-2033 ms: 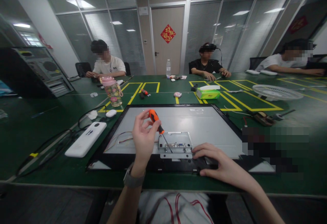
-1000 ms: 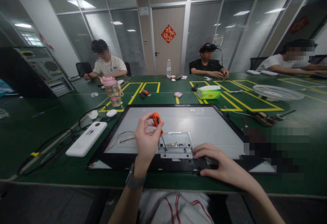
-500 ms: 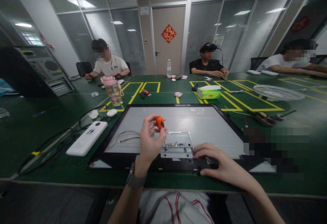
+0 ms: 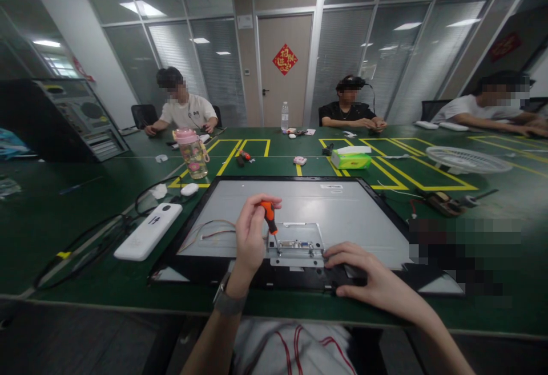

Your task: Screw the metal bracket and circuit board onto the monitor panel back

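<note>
A small orange and black screwdriver (image 4: pixel 269 217) is in my left hand (image 4: pixel 250 238), its shaft slanting down to the left part of a silver metal bracket (image 4: pixel 295 261). Whether the tip touches a screw there is too small to tell. The bracket carries connector ports (image 4: pixel 305 245) and sits on the back of a flat display panel (image 4: pixel 351 209) with a black frame. My right hand (image 4: pixel 368 272) rests on the panel's near edge, fingers apart, fingertips at the bracket's right end. Thin wires (image 4: pixel 214 234) run over the panel to the left of my left hand.
Left of the panel lie a white power bank (image 4: pixel 148 232), black cables (image 4: pixel 85 249) and a pink-lidded bottle (image 4: pixel 191 155). Beyond it are a green tissue pack (image 4: pixel 351 159), a white round grille (image 4: pixel 466 159) and a pair of pliers (image 4: pixel 243 157). Several people sit across the table.
My left thumb and fingers have shifted around the screwdriver, which shows more of its handle and its shaft now. The right hand has stayed in place. The view has shifted slightly.
</note>
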### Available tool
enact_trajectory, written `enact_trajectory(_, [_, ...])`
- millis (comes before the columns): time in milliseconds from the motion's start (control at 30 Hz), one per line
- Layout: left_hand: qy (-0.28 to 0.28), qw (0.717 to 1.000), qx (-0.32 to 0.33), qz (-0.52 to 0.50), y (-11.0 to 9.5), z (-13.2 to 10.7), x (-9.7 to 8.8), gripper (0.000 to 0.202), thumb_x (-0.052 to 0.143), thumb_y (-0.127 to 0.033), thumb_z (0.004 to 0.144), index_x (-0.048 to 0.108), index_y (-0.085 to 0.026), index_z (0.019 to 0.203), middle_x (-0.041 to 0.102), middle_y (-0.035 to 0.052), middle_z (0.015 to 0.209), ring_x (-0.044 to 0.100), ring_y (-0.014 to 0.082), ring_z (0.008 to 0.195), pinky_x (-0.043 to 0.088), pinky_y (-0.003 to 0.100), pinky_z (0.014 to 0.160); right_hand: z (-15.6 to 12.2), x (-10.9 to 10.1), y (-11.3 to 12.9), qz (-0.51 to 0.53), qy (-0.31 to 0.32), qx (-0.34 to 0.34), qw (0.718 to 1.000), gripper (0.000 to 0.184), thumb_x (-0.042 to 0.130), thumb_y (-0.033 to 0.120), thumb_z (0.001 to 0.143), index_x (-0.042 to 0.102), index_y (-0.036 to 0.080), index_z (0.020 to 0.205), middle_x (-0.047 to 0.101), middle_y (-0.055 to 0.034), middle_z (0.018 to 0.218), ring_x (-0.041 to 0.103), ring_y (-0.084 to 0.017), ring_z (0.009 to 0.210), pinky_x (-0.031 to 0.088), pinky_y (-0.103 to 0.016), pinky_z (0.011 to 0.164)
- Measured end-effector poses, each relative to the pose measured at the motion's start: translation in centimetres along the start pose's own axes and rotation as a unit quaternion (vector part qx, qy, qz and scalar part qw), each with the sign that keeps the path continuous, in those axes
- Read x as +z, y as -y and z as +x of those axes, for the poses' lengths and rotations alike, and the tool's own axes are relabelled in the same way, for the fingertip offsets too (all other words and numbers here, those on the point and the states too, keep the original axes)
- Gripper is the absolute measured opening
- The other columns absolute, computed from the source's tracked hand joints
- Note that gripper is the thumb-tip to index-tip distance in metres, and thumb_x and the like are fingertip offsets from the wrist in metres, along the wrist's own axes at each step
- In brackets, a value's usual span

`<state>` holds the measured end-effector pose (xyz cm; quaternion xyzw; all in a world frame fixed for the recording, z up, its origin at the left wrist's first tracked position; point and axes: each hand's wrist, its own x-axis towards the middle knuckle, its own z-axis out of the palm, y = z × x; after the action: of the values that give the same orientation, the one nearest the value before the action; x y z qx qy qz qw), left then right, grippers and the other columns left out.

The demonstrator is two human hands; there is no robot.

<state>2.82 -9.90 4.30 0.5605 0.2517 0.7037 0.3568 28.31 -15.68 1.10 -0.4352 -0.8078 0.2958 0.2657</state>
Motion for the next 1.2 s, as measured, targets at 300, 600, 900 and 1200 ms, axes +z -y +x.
enact_trajectory(300, [0.001,0.996,0.059,0.073,-0.1,0.3,0.4,0.011,0.063,-0.021,0.089,0.07,-0.019,0.096,0.065,0.0049,0.093,0.062,0.0146,0.085,0.05,0.024,0.076,0.0,0.1,-0.5,0.004,0.001,0.009,1.0,0.027,0.079,0.037,0.079,0.073,0.026,0.102,0.067,-0.0088,0.119,0.06,-0.028,0.115,0.045,-0.045,0.102])
enact_trajectory(600, [-0.028,0.997,0.021,0.069,0.0,0.1,0.2,0.029,0.045,-0.028,0.097,0.072,-0.018,0.105,0.062,0.0074,0.1,0.061,0.0171,0.088,0.049,0.028,0.079,0.1,0.1,-0.5,0.01,0.0,0.011,1.0,0.026,0.08,0.035,0.077,0.073,0.025,0.1,0.067,-0.009,0.116,0.061,-0.028,0.113,0.045,-0.041,0.1])
enact_trajectory(900, [-0.057,0.99,0.068,0.107,-0.2,0.3,0.3,0.015,0.064,-0.028,0.087,0.074,-0.019,0.095,0.056,0.0046,0.09,0.054,0.0143,0.077,0.047,0.024,0.069,0.0,0.3,-0.4,0.009,-0.035,0.001,0.999,0.012,0.073,0.032,0.082,0.073,0.024,0.092,0.066,-0.0066,0.101,0.064,-0.025,0.098,0.05,-0.037,0.088])
enact_trajectory(1200, [-0.059,0.995,0.003,0.076,0.2,-0.2,-0.3,0.027,0.051,-0.032,0.095,0.071,-0.017,0.107,0.066,0.0088,0.104,0.063,0.0194,0.095,0.052,0.029,0.083,1.1,3.6,1.3,-0.111,-0.092,0.001,0.989,0.019,0.055,0.022,0.092,0.057,0.022,0.074,0.059,-0.0011,0.073,0.059,-0.018,0.069,0.046,-0.029,0.063])
